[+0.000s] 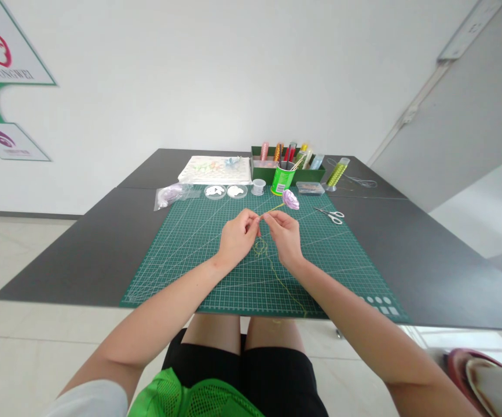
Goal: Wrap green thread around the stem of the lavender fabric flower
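Both hands meet above the green cutting mat (181,255), fingertips pinched close together. A pale purple artificial flower (290,200) points up and to the right, its thin yellow-green stem (275,208) running down into my fingers. My left hand (238,233) is closed on the stem's lower end. My right hand (284,233) pinches the stem nearer the blossom. Loose yellow-green thread (260,248) lies in loops under the hands and trails toward the mat's front edge. Exactly how the thread passes between the fingertips is too small to tell.
White-handled scissors (334,216) lie right of my hands. Behind stand a green can (282,178) of tools, a green box (257,172) of thread tubes, a yellow-green thread tube (337,174), shallow dishes (215,191), a plastic bag (170,196) and a white padded sheet (213,171).
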{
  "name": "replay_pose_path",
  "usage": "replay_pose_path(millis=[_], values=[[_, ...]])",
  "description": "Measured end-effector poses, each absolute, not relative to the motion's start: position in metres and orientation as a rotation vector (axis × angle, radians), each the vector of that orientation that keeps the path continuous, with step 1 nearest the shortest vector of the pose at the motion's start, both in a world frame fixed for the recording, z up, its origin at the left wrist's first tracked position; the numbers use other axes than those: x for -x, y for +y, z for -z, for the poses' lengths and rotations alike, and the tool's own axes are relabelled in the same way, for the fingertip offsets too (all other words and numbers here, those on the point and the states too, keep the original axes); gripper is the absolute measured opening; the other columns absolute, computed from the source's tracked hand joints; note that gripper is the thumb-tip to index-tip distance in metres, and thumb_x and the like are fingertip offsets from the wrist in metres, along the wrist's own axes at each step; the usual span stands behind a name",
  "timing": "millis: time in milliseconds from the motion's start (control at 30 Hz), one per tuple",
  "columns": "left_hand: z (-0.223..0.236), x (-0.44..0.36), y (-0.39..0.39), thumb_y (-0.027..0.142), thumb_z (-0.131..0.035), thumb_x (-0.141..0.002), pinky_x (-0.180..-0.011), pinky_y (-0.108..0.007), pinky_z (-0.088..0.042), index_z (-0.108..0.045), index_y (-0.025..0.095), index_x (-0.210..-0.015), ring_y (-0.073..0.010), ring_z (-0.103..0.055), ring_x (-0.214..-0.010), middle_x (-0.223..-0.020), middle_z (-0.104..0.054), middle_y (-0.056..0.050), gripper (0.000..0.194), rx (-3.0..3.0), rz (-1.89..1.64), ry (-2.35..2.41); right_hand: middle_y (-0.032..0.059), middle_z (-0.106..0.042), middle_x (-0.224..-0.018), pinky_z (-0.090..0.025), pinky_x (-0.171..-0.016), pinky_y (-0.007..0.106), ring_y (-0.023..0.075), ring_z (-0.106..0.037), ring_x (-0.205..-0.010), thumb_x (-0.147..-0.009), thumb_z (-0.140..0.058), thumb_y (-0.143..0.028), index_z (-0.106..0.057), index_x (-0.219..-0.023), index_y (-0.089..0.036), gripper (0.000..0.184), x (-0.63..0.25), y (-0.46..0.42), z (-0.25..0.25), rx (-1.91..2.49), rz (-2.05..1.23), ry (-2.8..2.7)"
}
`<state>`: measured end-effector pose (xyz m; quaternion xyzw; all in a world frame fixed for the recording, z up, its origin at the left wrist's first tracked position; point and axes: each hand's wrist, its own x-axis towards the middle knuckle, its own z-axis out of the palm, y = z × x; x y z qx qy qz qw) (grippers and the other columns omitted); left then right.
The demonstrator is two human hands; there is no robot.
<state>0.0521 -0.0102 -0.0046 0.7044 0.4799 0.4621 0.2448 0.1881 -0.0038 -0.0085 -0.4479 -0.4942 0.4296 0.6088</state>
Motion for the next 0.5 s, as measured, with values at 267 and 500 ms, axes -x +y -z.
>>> replay_pose_path(millis=[267,500], values=[[0.008,-0.051,-0.004,0.032,-0.057,-0.098,-0.061,-0.026,-0.045,-0.063,0.021,-0.087,-0.0138,-0.064,-0.057,-0.074,-0.077,0.000,0.017,-1.758,-1.242,1.153,-0.0019,-0.054,-0.058,-0.034,-0.051,0.027,0.0125,-0.046,-0.056,-0.073,-0.074,-0.044,-0.070,-0.072,-0.018,0.026,-0.190,-0.001,0.009,1.076,-0.986,-1.132],[0.008,-0.049,0.005,0.043,-0.061,-0.094,-0.066,-0.027,-0.050,-0.066,0.017,-0.086,-0.0163,-0.072,-0.066,-0.073,-0.078,-0.006,0.027,-1.300,-1.118,0.915,-0.0035,-0.053,-0.054,-0.033,-0.053,0.027,0.0103,-0.040,-0.052,-0.075,-0.075,-0.041,-0.071,-0.070,-0.018,0.024,-0.193,0.004,0.014,1.036,-0.914,-1.201]])
